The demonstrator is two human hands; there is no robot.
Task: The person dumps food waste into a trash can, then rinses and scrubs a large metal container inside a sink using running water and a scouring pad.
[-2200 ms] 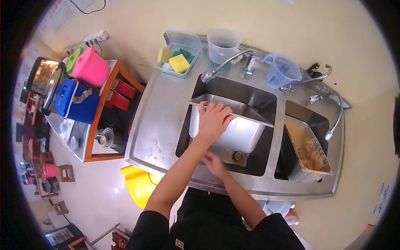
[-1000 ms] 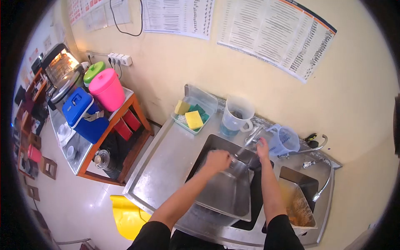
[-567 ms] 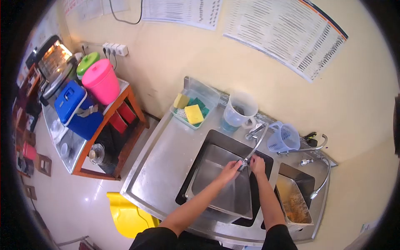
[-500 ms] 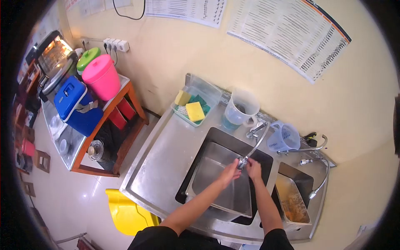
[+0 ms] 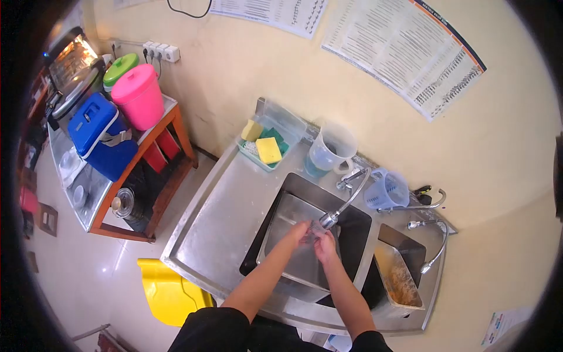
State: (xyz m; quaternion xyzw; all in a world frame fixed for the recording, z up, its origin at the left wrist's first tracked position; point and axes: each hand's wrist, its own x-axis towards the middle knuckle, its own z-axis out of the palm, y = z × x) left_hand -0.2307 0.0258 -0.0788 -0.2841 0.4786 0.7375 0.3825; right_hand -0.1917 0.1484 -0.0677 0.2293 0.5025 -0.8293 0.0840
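Observation:
My left hand [image 5: 301, 232] and my right hand [image 5: 324, 245] are close together under the tap's spray head [image 5: 328, 220]. Water runs over them and blurs the fingertips. Both look loosely open, and no object shows between them. Beneath them a deep rectangular metal pan [image 5: 287, 234] sits tilted in the dark sink basin [image 5: 355, 246]. A flexible metal hose [image 5: 356, 193] joins the spray head to the tap [image 5: 349, 178] at the wall side.
Left of the tap are a clear measuring jug [image 5: 330, 149] and a sponge tub [image 5: 271, 165]. A bluish jug [image 5: 387, 189] stands right of it. The second basin holds a soiled metal pan [image 5: 399, 281]. A yellow bin [image 5: 170, 293] stands below the counter's left edge.
My hands have let go of the spray head and moved just below it, into running water. The pan in the sink looks about the same; the whole view has shifted slightly.

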